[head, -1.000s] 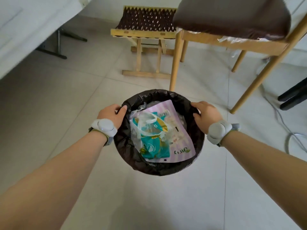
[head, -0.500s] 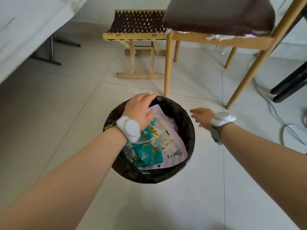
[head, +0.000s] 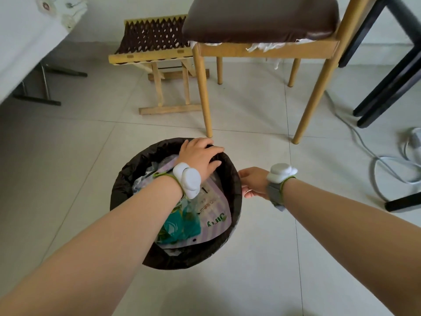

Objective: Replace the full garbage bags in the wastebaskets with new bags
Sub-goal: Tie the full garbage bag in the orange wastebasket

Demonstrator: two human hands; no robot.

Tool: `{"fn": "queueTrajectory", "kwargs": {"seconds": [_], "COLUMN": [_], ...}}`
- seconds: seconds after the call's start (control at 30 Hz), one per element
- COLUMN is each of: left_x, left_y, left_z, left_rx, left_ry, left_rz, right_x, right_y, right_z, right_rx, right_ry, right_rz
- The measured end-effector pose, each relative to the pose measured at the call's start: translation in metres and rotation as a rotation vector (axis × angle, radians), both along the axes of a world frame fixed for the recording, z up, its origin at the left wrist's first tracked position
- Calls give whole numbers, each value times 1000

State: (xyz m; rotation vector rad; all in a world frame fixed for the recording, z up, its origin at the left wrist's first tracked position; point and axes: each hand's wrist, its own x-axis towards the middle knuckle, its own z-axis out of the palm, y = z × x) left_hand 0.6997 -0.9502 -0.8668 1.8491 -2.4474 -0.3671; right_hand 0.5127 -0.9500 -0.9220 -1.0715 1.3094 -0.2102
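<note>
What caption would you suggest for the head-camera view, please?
Left hand rests on the far rim of the full black garbage bag; right hand meets its right edge.

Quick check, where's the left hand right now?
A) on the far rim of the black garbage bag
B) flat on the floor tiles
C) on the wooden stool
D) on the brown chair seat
A: the left hand lies on the far rim of the black garbage bag, its forearm crossing over the trash inside.
</note>
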Motion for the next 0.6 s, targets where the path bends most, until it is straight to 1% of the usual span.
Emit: {"fn": "queueTrajectory", "kwargs": {"seconds": [0.13, 0.17, 0.27, 0.3, 0.37, 0.47, 0.53, 0.6], "left_x": [3, 3, 3, 3, 3, 2, 2, 1], "left_y": [-1, -1, -1, -1, -1, 0, -1, 0], "left_z": [-4, -5, -4, -4, -5, -4, -4, -3], "left_rx": [-31, -38, -44, -45, -48, -47, -49, -51], "left_ry": [3, 2, 16, 20, 19, 22, 20, 11], "left_rz": [-22, -24, -8, -2, -4, -2, -3, -3], "right_x": [-7, -8, -5, -4, -7, -15, -16, -9], "right_y": [-10, -11, -3, -1, -3, -10, -7, 4], "right_z": [-3, -4, -1, 1, 7, 10, 2, -10], "right_rx": [77, 103, 170, 166, 140, 151, 121, 150], "right_ry": [-151, -163, -141, -125, -135, -218, -115, -3], "right_rz": [-116, -114, 25, 67, 83, -46, -96, -43]}}
